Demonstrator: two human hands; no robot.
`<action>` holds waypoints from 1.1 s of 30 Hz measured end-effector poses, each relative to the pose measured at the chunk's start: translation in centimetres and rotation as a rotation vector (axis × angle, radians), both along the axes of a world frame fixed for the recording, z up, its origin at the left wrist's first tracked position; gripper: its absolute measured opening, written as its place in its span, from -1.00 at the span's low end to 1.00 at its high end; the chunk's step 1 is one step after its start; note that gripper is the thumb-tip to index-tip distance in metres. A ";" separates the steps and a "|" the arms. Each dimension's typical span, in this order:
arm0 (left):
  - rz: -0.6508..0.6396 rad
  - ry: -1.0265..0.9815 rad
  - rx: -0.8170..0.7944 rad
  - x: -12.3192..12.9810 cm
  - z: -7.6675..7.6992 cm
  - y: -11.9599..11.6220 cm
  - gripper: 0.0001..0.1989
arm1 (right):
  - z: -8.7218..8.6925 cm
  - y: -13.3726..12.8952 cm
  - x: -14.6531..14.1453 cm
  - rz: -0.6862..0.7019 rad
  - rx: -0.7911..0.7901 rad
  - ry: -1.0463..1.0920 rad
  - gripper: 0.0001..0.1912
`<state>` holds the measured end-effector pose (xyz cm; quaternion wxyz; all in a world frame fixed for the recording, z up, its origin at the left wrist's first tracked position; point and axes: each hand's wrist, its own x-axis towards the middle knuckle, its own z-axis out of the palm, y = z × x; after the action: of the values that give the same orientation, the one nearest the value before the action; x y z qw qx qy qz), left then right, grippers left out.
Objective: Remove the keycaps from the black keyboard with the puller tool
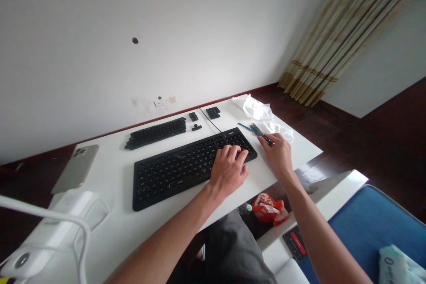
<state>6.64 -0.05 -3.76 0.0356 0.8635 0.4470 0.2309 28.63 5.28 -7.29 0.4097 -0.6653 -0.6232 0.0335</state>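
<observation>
The right hand [278, 154] pinches a dark, slim tool [262, 134] beside the keyboard [179, 168]; the left hand [229, 169] lies with fingers spread flat on its right end. Rows of removed keycaps [156, 132] lie behind it on the table [113, 177], yet most keys look seated, so I judge much work remains.

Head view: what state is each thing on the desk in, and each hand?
Keyboard: flat, left hand resting on its right end.
Loose keys: off, laid in rows behind the keyboard.
Small tool: on the desk, right hand touching it.
Phone: face down.
Plastic bag: crumpled, open.
</observation>
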 end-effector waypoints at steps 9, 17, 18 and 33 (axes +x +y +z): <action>0.198 -0.079 0.072 -14.3 1.3 1.8 -0.72 | -0.9 0.3 0.1 0.012 -0.065 -0.117 -0.43; 0.082 -0.114 -0.188 -21.8 0.9 3.2 -0.74 | -0.1 -0.2 -0.4 -0.003 0.103 -0.136 -0.46; 0.066 -0.111 -0.210 -21.8 0.8 3.3 -0.76 | 0.1 -0.3 -0.6 0.009 0.127 -0.138 -0.49; 0.061 -0.356 -0.099 -20.7 1.2 3.2 -0.90 | 6.0 0.5 -19.2 0.715 -0.236 0.301 -0.77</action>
<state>-14.01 3.14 -2.59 0.1495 0.7923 0.4702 0.3589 9.46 5.74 -1.32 0.3795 -0.4369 -0.7403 0.3421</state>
